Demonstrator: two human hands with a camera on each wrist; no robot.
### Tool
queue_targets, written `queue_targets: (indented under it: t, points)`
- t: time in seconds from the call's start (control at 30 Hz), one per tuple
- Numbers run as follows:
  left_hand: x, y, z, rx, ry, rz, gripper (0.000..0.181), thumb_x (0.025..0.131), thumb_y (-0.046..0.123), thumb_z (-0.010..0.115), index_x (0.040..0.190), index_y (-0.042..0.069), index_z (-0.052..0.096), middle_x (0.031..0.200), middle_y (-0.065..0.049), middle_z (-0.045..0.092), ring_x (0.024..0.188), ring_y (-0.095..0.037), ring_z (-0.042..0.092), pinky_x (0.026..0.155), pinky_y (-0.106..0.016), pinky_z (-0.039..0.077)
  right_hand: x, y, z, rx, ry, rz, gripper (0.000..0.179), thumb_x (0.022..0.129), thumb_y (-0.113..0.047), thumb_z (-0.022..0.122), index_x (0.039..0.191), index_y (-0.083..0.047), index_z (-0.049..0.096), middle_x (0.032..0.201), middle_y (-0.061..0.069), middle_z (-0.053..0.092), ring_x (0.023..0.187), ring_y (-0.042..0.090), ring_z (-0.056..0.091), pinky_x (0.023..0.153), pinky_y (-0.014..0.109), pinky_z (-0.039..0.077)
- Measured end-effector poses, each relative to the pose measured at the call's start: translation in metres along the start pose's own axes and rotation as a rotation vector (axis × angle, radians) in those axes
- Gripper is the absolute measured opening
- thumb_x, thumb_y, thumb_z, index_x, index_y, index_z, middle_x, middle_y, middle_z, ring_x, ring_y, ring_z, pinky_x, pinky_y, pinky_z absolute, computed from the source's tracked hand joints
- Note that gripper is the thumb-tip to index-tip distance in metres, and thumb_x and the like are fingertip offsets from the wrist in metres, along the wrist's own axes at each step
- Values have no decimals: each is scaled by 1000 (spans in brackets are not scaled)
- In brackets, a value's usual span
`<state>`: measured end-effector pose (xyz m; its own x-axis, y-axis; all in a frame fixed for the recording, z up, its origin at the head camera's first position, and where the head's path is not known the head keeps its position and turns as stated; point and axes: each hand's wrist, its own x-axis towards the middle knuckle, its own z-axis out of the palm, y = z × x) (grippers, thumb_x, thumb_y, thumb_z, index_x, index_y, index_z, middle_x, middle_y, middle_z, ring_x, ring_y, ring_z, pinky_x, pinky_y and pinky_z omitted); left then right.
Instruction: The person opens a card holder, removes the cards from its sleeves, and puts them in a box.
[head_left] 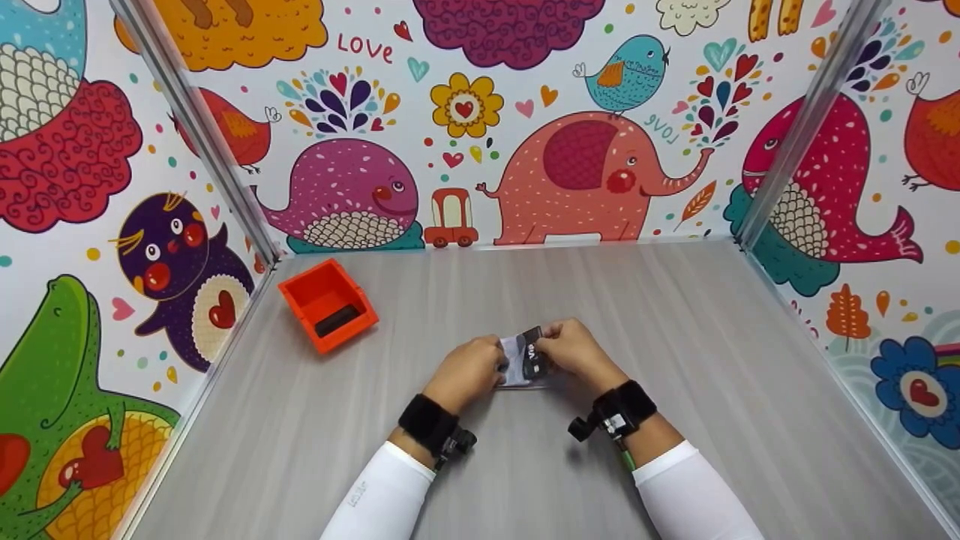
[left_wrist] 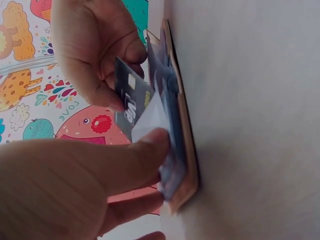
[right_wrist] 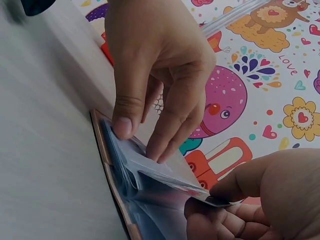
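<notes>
A card holder with a brown cover and several clear plastic sleeves lies opened on the table. My left hand is at its left side, pinching a sleeve between thumb and fingers. From the other side my right hand pinches the edge of a black VIP card. The card stands tilted, its lower part behind the whitish sleeve in the left wrist view. In the right wrist view the card appears nearly edge-on at the sleeve's mouth, and my right fingers cover its outer end.
An orange-red bin with a dark oblong item inside stands at the back left of the grey table. Walls with cartoon animals and metal posts enclose the table. Both wrists wear black camera bands.
</notes>
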<state>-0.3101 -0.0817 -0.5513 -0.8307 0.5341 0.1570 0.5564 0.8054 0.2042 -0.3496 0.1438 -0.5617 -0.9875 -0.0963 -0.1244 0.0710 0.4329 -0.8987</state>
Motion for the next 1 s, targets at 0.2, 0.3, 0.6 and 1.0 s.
queue_targets:
  t: [0.2,0.3,0.6,1.0]
  points:
    - [0,0,1,3,-1,-4,10,92,15,91,102,13,89,104,-2,74,89,-22,74,81,-42,63,2,-1,-8,-75,20,-41,12,92,-5,69,86,-2,79,72,-4,64,61,10,55,54,22,44]
    - [0,1,0,13,-1,-3,11,92,16,91,103,13,89,105,-2,75,92,-23,76,82,-41,64,3,-1,-10,-88,27,-47,11,92,-4,71,90,0,80,73,-3,65,63,10,57,55,21,45]
    - [-1,1,0,20,5,-1,11,93,16,91,104,14,89,107,-2,76,95,-24,77,83,-41,64,3,-2,-12,-77,47,-31,10,92,-4,70,90,0,79,75,-1,66,62,11,58,54,22,47]
    - [-2,6,1,54,43,-19,4,94,10,87,97,13,86,102,-4,75,91,-28,76,77,-45,63,4,-4,-15,-57,122,-72,11,93,-6,69,96,0,78,76,-3,64,61,10,54,52,23,43]
